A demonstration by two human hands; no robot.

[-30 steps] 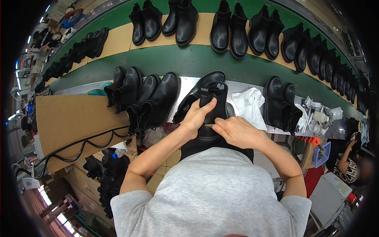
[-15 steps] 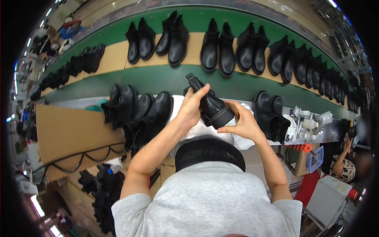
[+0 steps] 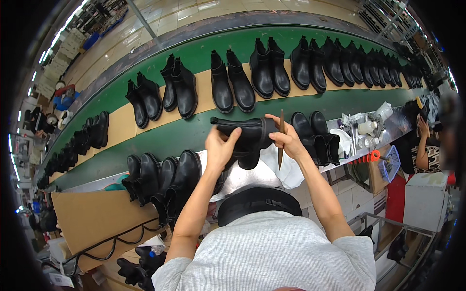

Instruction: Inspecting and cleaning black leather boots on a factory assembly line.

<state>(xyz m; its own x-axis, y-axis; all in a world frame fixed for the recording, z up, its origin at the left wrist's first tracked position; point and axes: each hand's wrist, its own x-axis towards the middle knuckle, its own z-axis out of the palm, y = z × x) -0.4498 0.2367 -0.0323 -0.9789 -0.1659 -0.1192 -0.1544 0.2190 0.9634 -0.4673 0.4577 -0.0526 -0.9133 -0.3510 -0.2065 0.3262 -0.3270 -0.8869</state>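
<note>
A black ankle boot [image 3: 246, 133] is held sideways in front of my body, its shaft to the left and its heel to the right. My left hand [image 3: 221, 150] grips the shaft, the thumb along its upper side. Against the heel end rests my right hand [image 3: 290, 140], closed on a thin brown stick [image 3: 280, 157] with pointed ends; its fingertips touch the boot's sole edge. To the left on the bench edge stand two pairs of black boots [image 3: 187, 170]. Another pair of boots [image 3: 303, 128] stands just right of my right hand.
Beyond my hands runs a green conveyor belt [image 3: 170, 138] carrying rows of black boots on cardboard strips [image 3: 121, 119]. White cloth [image 3: 286, 169] lies under my right hand. Bottles and small tools [image 3: 366, 127] sit farther right. A large cardboard sheet [image 3: 97, 213] stands left; another person's arm [image 3: 421, 150] shows at right.
The boot has turned from slanted to nearly level. My left hand has shifted lower on its shaft, and the brown stick now shows in my right hand. The view has shifted, and boots on the belt appear displaced.
</note>
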